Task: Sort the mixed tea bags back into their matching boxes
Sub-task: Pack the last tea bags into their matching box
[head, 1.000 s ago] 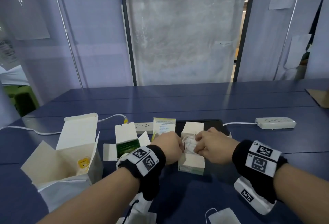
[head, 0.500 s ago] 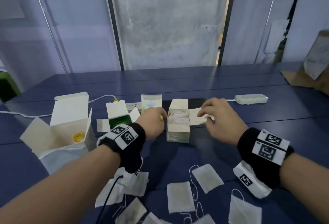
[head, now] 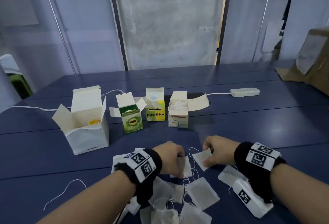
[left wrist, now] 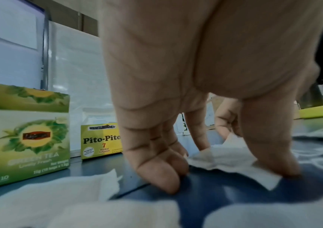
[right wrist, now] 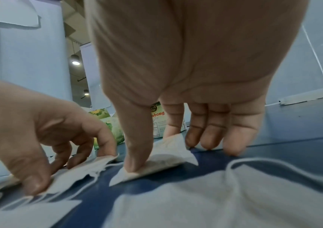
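Observation:
Four open boxes stand in a row: a large white box (head: pixel 85 126), a green tea box (head: pixel 132 120), a yellow Pito-Pito box (head: pixel 155 115) and a Sambong box (head: pixel 178 117) with white bags inside. Several loose white tea bags (head: pixel 201 191) lie on the blue table near me. My left hand (head: pixel 175 160) pinches one tea bag (left wrist: pixel 230 158) flat on the table between thumb (left wrist: pixel 273 154) and fingers. My right hand (head: pixel 209 154) pinches another tea bag (right wrist: pixel 166 154), thumb (right wrist: pixel 135 154) on top and index finger behind; its far corner lifts off the table.
A white power strip (head: pixel 244 92) with its cable lies at the back right, and a second strip sits behind the boxes. A brown cardboard box (head: pixel 309 60) stands at the far right edge. A loose white string (head: pixel 62 193) trails on the table at the left.
Both hands have drawn back from the Sambong box to the pile of loose tea bags near me, and each now holds a bag. The Sambong box stands with its flaps open.

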Tool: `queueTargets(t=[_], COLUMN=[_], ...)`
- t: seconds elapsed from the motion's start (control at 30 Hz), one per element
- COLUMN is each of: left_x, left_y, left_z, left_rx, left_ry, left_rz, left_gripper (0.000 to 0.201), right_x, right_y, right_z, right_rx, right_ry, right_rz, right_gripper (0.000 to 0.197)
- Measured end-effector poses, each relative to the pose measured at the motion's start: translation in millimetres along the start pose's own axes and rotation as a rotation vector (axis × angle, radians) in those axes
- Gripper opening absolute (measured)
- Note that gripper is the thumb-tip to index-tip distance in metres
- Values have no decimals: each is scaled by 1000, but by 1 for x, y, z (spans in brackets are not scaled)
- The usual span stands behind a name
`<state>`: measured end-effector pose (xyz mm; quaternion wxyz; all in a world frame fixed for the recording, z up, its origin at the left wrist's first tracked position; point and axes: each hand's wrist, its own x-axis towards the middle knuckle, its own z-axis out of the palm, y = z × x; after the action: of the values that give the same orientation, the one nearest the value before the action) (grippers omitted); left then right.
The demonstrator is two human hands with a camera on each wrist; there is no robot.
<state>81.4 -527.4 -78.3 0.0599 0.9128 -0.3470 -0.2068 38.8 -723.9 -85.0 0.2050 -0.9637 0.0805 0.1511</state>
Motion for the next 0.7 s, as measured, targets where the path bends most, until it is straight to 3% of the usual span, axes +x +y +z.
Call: queueTargets(t=[0.1, 0.27, 0.37, 0.4, 0.5, 0.6, 0.7], left_x=[-3, -15, -24, -26, -35, -43, -49], left_y=[1, -10, -18, -21, -28, -32, -36], left_z=[3, 6, 3, 2, -5, -11, -13], left_rx=[-76, -164, -201, -244, -490, -812, -960], left_ry=[63, 127, 142, 156, 202, 238, 275], left_rz=[-47, -104, -126, -144, -216, -239, -246], left_gripper=[43, 53, 26, 32, 35, 6, 18], right_x=[-11, -22, -28, -29, -36, -43, -52], right_y=[7, 16, 21, 22, 24, 26, 32], right_z=[1, 0, 0, -1, -7, -17, -25], right_rx=[56, 213, 375, 413, 520, 633, 709], right_ry=[14, 105, 125, 113, 88, 130, 228], right_rz=[-1, -44, -58, -64, -86, -103, -85], right_gripper=[40, 46, 49, 52, 56, 51, 46])
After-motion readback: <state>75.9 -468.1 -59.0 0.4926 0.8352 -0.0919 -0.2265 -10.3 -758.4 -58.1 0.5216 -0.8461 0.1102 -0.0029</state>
